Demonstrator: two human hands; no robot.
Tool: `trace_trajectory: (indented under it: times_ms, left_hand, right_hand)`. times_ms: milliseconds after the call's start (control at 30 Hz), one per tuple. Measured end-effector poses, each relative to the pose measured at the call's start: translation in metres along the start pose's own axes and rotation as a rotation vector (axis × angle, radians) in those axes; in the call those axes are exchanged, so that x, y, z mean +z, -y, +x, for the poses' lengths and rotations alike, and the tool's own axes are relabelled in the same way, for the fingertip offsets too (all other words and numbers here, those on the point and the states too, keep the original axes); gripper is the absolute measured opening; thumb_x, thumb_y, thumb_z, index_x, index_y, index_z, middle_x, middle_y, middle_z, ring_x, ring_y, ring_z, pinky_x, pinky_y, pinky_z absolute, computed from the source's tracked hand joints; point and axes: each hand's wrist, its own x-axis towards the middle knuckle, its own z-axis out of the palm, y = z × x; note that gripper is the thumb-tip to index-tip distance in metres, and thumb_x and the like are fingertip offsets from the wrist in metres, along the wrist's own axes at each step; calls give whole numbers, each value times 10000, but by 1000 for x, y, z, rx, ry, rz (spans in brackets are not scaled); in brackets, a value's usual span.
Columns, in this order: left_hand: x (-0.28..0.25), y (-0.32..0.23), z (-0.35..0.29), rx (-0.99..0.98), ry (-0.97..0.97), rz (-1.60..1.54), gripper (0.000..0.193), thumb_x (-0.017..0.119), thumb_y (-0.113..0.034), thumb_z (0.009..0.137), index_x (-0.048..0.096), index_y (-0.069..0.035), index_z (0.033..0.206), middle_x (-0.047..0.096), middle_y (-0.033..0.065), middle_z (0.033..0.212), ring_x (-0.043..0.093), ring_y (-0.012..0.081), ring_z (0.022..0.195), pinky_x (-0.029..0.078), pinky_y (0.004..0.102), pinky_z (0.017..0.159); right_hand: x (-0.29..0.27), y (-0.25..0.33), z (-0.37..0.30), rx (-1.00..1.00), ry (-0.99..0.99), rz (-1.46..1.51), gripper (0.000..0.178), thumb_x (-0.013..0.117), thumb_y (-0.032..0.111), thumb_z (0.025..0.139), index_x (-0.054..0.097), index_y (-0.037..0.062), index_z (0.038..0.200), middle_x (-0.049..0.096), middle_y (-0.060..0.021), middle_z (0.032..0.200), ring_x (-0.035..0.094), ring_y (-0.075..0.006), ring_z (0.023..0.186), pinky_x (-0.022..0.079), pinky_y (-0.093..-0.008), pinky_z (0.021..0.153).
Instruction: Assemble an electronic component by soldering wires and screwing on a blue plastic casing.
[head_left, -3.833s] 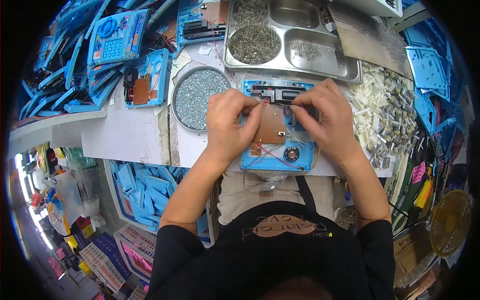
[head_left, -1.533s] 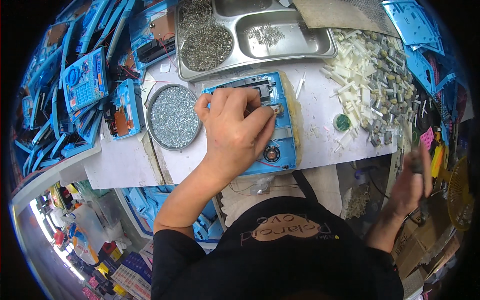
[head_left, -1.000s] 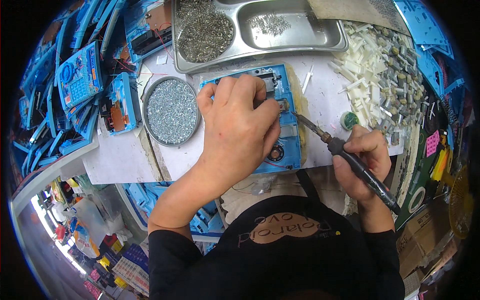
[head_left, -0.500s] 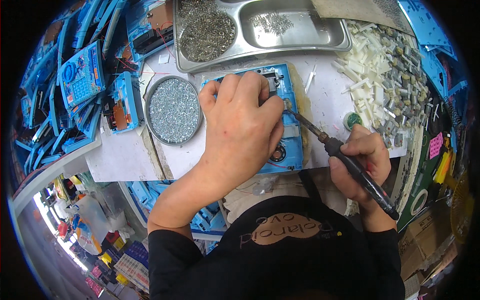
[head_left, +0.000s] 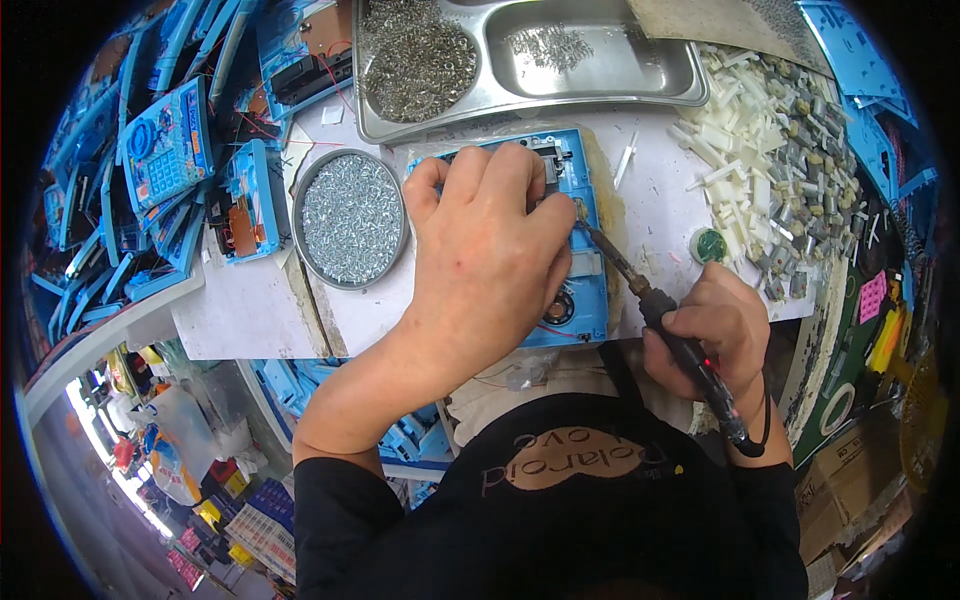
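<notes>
The left hand (head_left: 490,260) was laid flat over the blue plastic casing (head_left: 585,215), fingers curled down and pressing it onto the white worktop (head_left: 250,315); nothing was pinched between them as far as could be seen (fingertips mostly hidden behind the knuckles). The casing was placed at the middle of the worktop, just below the steel compartment tray (head_left: 600,75) and just right of the round tin of small screws (head_left: 352,217). The right hand (head_left: 715,330) was closed around the black handle of a soldering iron (head_left: 665,315), held slantwise, its tip touching the casing's right part beside the left fingers. A small green round pot (head_left: 709,245) was seen just above the right hand. A heap of white plastic pieces and small motors (head_left: 775,165) was spread at the right. Blue casings and toy parts (head_left: 165,150) were piled at the left.
</notes>
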Motion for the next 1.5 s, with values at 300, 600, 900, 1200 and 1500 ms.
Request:
trace_trajectory:
  times_ms: [300, 600, 900, 1200, 1500]
  left_hand:
    - [-1, 0, 1, -1, 2, 0, 153, 776, -97, 697, 665, -110, 800, 525, 53, 933, 534, 256, 898, 326, 437, 852]
    - [-3, -1, 2, -2, 13, -1, 155, 778, -95, 692, 666, -111, 799, 523, 48, 925, 531, 249, 884, 325, 428, 848]
    - [-3, -2, 1, -10, 18, 17, 158, 776, -76, 695, 666, -111, 801, 529, 40, 929, 545, 243, 894, 328, 428, 864]
    - [-5, -1, -3, -6, -5, 41, 144, 793, -77, 737, 692, -113, 833, 577, 35, 966, 575, 228, 907, 335, 426, 884]
    - [0, 3, -6, -27, -85, -23, 173, 807, -93, 741, 734, -113, 897, 607, 33, 942, 590, 226, 888, 352, 412, 871]
  right_hand:
    - [-6, 2, -1, 16, -7, 27, 386, 797, -52, 654, 599, 86, 955, 531, -30, 635, 494, -198, 519, 359, -304, 470]
    - [-6, 2, 0, 38, -22, 21, 366, 804, -42, 665, 599, 75, 945, 548, -39, 642, 501, -205, 520, 368, -310, 473]
    - [-5, -1, -1, 33, -30, 31, 358, 803, -39, 674, 600, 75, 946, 557, -39, 645, 501, -204, 518, 370, -308, 476]
    - [-8, -2, 0, 27, -33, 21, 353, 808, -29, 683, 600, 68, 952, 568, -42, 653, 500, -204, 519, 374, -309, 482]
    - [-6, -5, -1, 24, -64, 27, 325, 809, -2, 709, 602, 69, 949, 576, -42, 659, 496, -199, 520, 365, -302, 482]
